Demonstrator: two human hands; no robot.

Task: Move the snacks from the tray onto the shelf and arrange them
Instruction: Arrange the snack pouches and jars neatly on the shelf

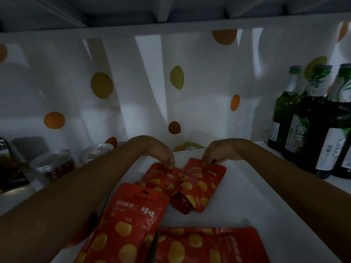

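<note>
Two red snack pouches are pinched by their top edges at the back of the white shelf (pixel 237 196): one pouch (pixel 161 177) by the left hand (pixel 161 152), the overlapping pouch (pixel 201 185) by the right hand (pixel 220 151). Fingers are curled shut on both. Two more pouches (pixel 129 224) are lying nearer, green bottles (pixel 311 130) off right.

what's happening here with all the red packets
A person is stocking a white shelf with red snack pouches. The left hand pinches the top edge of one pouch at the back, and the right hand pinches the top of the pouch beside it; the two overlap. Two more pouches lie nearer the camera. Green bottles stand to the right, clear jars to the left.
</note>
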